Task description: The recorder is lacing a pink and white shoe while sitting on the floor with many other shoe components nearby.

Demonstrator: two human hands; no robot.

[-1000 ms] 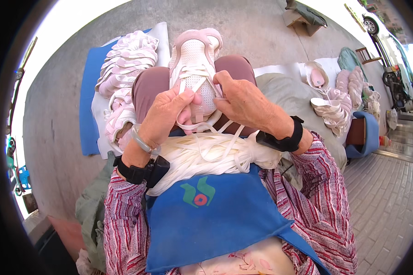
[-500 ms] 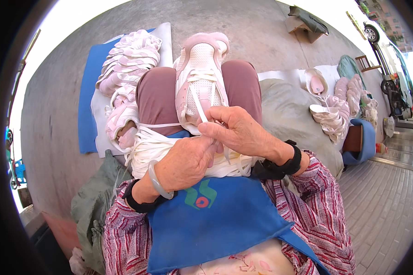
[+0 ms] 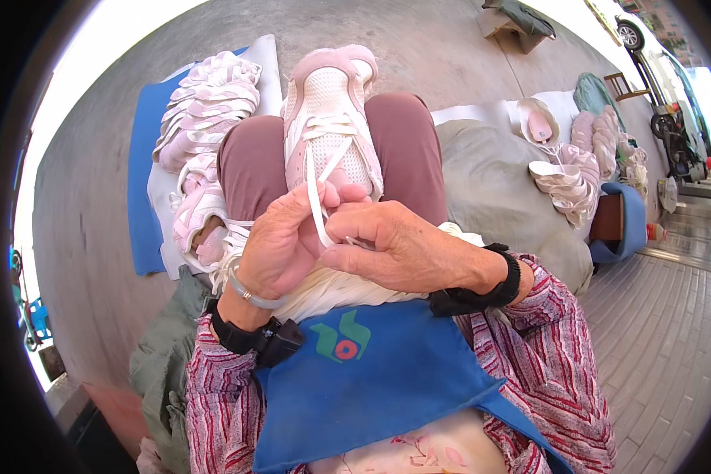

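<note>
White lace [image 3: 314, 189] runs from the shoe [image 3: 328, 91] between the knees [image 3: 249, 162]; below the shoe, the right hand [image 3: 419, 249] pinches it, while whether the left hand [image 3: 276, 245] grips, I cannot tell. Lower, an apron [image 3: 363, 411] bears a green-and-red emblem [image 3: 345, 349].

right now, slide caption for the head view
Right hand pinching a white lace beside the left hand, pink-and-white sneaker between the knees.

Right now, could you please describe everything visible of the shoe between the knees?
The shoe combines white mesh with smooth-looking pinkish overlays. It lies lengthwise between the knees, its near end partly hidden by the left hand. White lace crosses its upper, with no bow visible; one strand runs down to the right hand.
</note>
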